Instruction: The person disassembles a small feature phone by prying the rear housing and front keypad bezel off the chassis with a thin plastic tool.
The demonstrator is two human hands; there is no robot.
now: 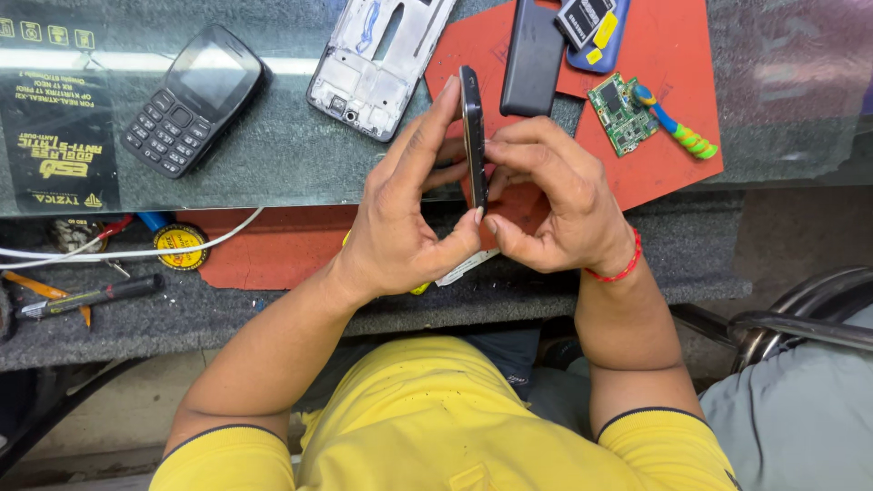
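- Head view, the only one here: both hands are up over the bench edge with a thin dark phone part (473,136) caught between them, seen edge-on.
- Its long axis runs away from the person, from down by the thumbs to up past the left index fingertip.
- Left hand (409,209): fingers pressed together and stretched flat along the left face of the part, thumb tip meeting its near end. So it's pinched, not cupped.
- Right hand (555,200): fingers curled, tips bearing on the right face about halfway along, thumb under the near end. There's a red thread on that wrist.
- Neither hand is really nearer; the part sits dead between them, touching both.
- Count beyond the fingertips: one black keypad phone (195,98), one bare silver frame (377,59), one dark back cover (532,59), one green circuit board (621,114), one blue-and-green handled tool (677,132), one battery on a blue piece (591,27), one red mat (664,173).
- Left of the left hand: a white cable (136,250), a yellow round tin (180,245), and a black pen-like tool (91,295).
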